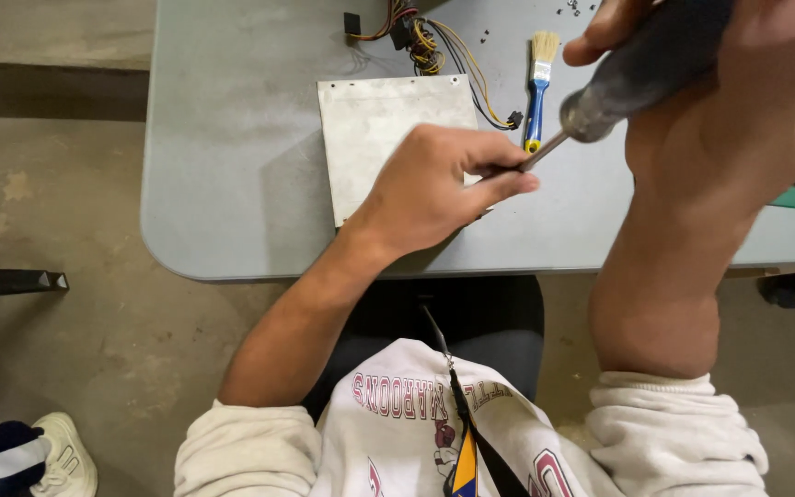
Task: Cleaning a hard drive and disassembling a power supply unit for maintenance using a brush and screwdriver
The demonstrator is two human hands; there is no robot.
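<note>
Nearest the camera, the right hand (738, 55) is clenched around the dark handle of a screwdriver (641, 69), raised above the table and tilted so the thin shaft runs down and to the left. The left hand (434, 189) rests on the near right corner of a flat grey metal plate (374, 129), its fingertips (512, 182) pinched around the shaft close to the tip. The tip itself is hidden behind those fingers, so whether it sits in a screw head is hard to tell.

That pinch is the main hazard. If the tip rides out of its seat under pressure, the shaft can skid along the plate and jab the guiding fingers, or scratch the metal. The slanted angle of the tool makes a slip more likely than a straight, upright push would.

The plate lies close to the rounded front edge of the grey table (223, 184); a hard sideways shove could slide it toward the lap.

Farther back, a blue-handled paintbrush (537, 92) lies just beside the shaft, and a bundle of coloured wires (425, 46) sits behind the plate. Small dark bits, possibly screws (488, 37), lie scattered near them and could be knocked off.
</note>
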